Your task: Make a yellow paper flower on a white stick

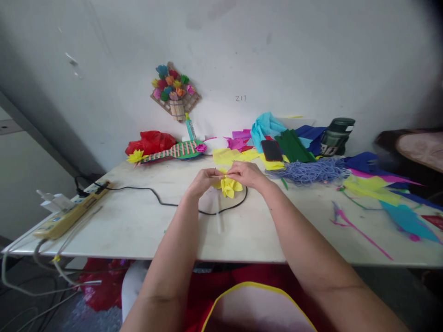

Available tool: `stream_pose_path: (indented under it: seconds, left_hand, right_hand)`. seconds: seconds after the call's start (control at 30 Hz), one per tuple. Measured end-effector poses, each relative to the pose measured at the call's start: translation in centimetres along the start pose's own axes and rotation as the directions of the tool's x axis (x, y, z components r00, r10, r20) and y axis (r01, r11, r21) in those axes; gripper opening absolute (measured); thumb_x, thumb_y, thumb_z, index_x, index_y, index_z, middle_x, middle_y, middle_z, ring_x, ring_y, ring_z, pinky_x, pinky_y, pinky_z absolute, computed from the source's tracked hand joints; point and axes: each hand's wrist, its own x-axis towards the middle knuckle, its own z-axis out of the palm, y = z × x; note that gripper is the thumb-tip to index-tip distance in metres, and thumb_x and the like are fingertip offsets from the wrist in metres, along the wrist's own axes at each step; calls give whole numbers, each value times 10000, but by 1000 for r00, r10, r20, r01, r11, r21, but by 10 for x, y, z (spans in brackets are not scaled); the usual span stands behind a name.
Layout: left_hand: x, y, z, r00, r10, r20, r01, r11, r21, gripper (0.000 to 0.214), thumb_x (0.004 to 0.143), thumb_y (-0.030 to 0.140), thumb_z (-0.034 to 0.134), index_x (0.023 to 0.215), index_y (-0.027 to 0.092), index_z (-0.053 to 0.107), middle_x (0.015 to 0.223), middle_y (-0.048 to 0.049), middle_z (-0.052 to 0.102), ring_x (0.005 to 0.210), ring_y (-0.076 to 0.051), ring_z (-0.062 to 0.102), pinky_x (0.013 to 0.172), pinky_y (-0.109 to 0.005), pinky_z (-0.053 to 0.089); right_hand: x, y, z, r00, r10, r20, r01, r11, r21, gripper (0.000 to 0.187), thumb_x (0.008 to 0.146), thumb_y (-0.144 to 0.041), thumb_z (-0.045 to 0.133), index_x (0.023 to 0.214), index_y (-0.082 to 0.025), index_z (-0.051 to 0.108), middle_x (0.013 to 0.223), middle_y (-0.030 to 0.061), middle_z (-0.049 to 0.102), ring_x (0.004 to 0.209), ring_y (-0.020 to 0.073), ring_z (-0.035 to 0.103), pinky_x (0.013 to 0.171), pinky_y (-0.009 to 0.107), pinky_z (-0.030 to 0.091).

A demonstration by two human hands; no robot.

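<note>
A yellow paper flower point(231, 188) is held over the middle of the table between my two hands. My left hand point(204, 181) pinches its left upper side, with thumb and fingers pressed together. From the right, my right hand point(248, 174) closes its fingers on the petals near the flower's top. The fingertips nearly meet, and they hide part of the flower. Beneath it, a pale, thin stick-like thing point(218, 216) appears on the tabletop, too blurred to name. A black cord point(166, 204) curves around below the flower.
A yellow power strip point(74, 213) with chargers lies at the left edge. Behind are a guitar-shaped craft point(180, 150), crepe paper point(266, 127), a phone point(272, 151) and a dark green bottle point(336, 137). Bluish shredded strands point(311, 171) and a pink stem point(367, 235) lie right.
</note>
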Motion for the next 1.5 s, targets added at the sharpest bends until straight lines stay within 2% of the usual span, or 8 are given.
stream_pose_path:
  seconds: [0.2, 0.5, 0.77, 1.0, 1.2, 1.37, 1.5]
  left_hand:
    - [0, 1, 1, 999, -31, 16, 31, 999, -10, 344, 526, 340, 791, 747, 103, 675, 614, -26, 636, 570, -111, 556, 576, -239, 426]
    - [0, -2, -1, 995, -63, 79, 71, 991, -115, 340, 549, 388, 769, 673, 96, 646, 553, -4, 577, 496, -62, 479, 485, -189, 334]
    - [2, -4, 0, 991, -110, 72, 124, 966, -225, 486, 628, 539, 686, 782, 78, 676, 678, -93, 662, 620, -150, 603, 601, -259, 462]
    - [3, -6, -1, 993, -75, 90, 93, 972, -216, 567, 671, 603, 621, 907, 91, 676, 789, -104, 683, 687, -173, 620, 578, -275, 498]
    - [3, -5, 3, 994, -73, 86, 93, 959, -269, 534, 649, 573, 661, 836, 73, 675, 736, -98, 671, 647, -154, 606, 582, -251, 466]
    - [2, -4, 5, 997, -74, 34, 81, 952, -294, 419, 613, 484, 719, 725, 85, 659, 633, -54, 624, 570, -118, 556, 536, -226, 409]
    - [2, -6, 5, 998, -53, 34, 60, 959, -278, 376, 617, 466, 715, 675, 101, 645, 609, -34, 601, 559, -105, 530, 524, -222, 379]
  right_hand:
    - [2, -1, -1, 999, -16, 46, 19, 998, -53, 201, 840, -319, 543, 854, -262, 735, 870, 15, 680, 812, 147, 588, 616, 243, 345]
    - [2, 5, 1, 995, -94, -29, 95, 995, 42, 163, 820, -277, 577, 829, -234, 735, 836, 10, 687, 765, 128, 593, 608, 230, 350]
    - [2, 5, 2, 991, -95, -91, 107, 985, 133, 156, 811, -244, 584, 835, -227, 737, 835, 19, 686, 766, 129, 602, 621, 231, 375]
    - [4, 9, 5, 986, -67, -155, 103, 965, 240, 153, 798, -217, 588, 800, -204, 740, 808, 26, 675, 743, 122, 598, 635, 225, 399]
    - [5, 9, 7, 989, -60, -138, 92, 966, 242, 153, 795, -219, 589, 788, -194, 739, 784, 29, 668, 731, 125, 594, 627, 228, 398]
    - [5, 8, 8, 984, -76, -161, 112, 967, 229, 162, 802, -224, 577, 786, -197, 735, 792, 32, 675, 727, 126, 593, 614, 230, 391]
    - [4, 6, 6, 981, -85, -175, 122, 970, 211, 166, 804, -216, 571, 778, -197, 733, 807, 32, 681, 742, 126, 600, 625, 229, 394]
